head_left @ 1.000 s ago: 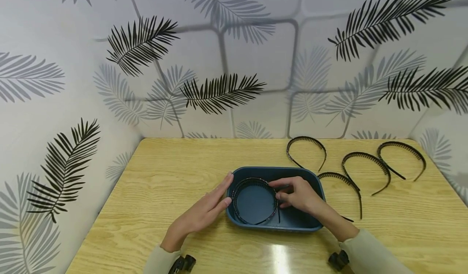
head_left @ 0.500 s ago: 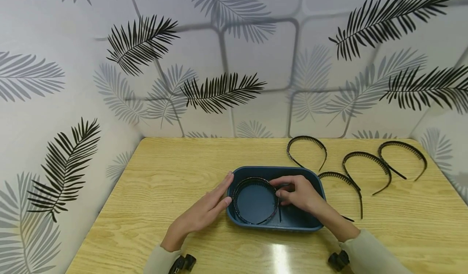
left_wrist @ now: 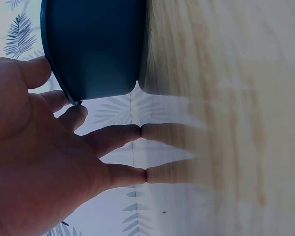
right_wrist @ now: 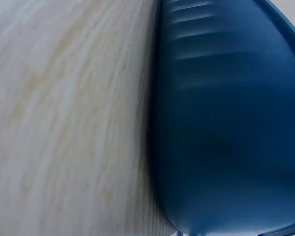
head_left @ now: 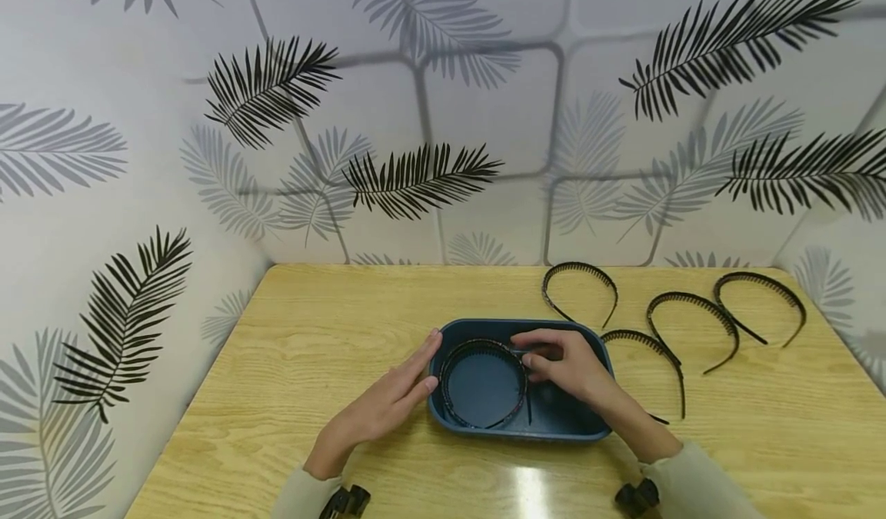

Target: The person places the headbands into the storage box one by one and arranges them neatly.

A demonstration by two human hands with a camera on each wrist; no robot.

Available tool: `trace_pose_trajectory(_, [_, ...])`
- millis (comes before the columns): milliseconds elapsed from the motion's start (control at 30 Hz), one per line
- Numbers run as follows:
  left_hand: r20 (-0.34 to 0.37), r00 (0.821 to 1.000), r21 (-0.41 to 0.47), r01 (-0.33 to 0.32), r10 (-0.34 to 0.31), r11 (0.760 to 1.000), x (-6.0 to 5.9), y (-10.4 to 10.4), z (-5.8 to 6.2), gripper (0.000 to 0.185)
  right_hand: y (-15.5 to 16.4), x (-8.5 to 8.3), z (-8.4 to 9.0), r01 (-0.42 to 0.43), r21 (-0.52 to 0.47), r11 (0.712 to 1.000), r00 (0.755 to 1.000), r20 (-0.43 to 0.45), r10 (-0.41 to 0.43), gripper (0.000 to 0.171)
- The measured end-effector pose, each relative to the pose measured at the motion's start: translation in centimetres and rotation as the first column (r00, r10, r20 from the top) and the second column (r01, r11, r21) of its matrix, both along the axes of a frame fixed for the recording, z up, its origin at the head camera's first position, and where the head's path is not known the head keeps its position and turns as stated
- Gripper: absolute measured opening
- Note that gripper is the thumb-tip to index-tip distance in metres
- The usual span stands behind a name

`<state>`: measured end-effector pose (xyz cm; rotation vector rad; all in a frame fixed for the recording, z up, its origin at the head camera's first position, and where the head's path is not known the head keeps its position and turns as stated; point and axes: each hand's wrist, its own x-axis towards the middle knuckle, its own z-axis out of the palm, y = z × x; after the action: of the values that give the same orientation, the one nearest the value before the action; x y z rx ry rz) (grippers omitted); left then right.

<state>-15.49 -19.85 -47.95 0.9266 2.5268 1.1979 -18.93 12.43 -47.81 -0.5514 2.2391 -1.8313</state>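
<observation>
A dark blue plastic bin (head_left: 484, 325) stands in the middle of the wooden table (head_left: 311, 327). A black toothed headband (head_left: 453, 411) lies curled in a ring in its left half. My right hand (head_left: 522, 352) reaches into the bin and pinches the right side of that headband. Outside the bin, my left hand (head_left: 434, 359) presses straight fingers against its left wall. The left wrist view shows that hand (left_wrist: 83, 110) against the bin's wall (left_wrist: 98, 44). In the right wrist view only the bin's outer wall (right_wrist: 226, 123) and the table show, not the hand.
Several more black headbands lie on the table right of the bin: one (head_left: 580, 277) behind it, one (head_left: 657, 350) right beside it, two (head_left: 692, 304) (head_left: 761, 284) further right. Leaf-patterned walls close the table on the back and both sides.
Almost nothing: my right hand has shifted slightly inside the bin, still on the headband. The left hand stays against the bin's wall.
</observation>
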Motion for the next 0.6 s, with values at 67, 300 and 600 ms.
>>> trace_pose_trajectory(67, [0.0, 1.0, 0.0, 0.001, -0.001, 1.0, 0.0, -0.1, 0.0, 0.062, 0.0, 0.0, 0.0, 0.008, -0.026, 1.0, 1.0, -0.002, -0.008, 0.03])
trace_pose_trajectory(300, [-0.002, 1.0, 0.001, 0.003, -0.003, 1.0, 0.0, 0.0, -0.2, 0.062, 0.2, 0.0, -0.1, 0.053, -0.094, 0.994, 0.999, -0.001, -0.053, 0.031])
trace_pose_trajectory(600, [-0.005, 1.0, 0.01, -0.003, 0.003, 1.0, 0.0, -0.1, -0.3, 0.062, 1.2, 0.1, 0.9, 0.074, -0.173, 0.982, 0.997, -0.014, -0.077, 0.032])
